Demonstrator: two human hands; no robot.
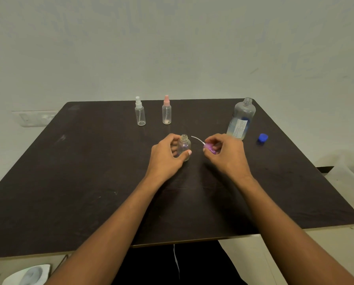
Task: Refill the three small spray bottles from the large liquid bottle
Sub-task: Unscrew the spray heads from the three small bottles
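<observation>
Now hold the open small bottle (pixel 184 146) upright mid counter (pixel 89 182), your left hand (pixel 166 155) wrapping its fingers (pixel 174 149) round it; lay aside the purple spray head (pixel 210 149) your right hand (pixel 226 154) pinches, then fetch the large bottle (pixel 241 120), far right.

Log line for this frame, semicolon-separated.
left hand: holds open small bottle; right hand: holds purple spray head; large bottle: uncapped, upright; blue cap: on table; white-top bottle, pink-top bottle: closed

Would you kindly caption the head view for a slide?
Left hand grips an open small bottle while right hand holds its purple spray top; large bottle stands uncapped.
</observation>
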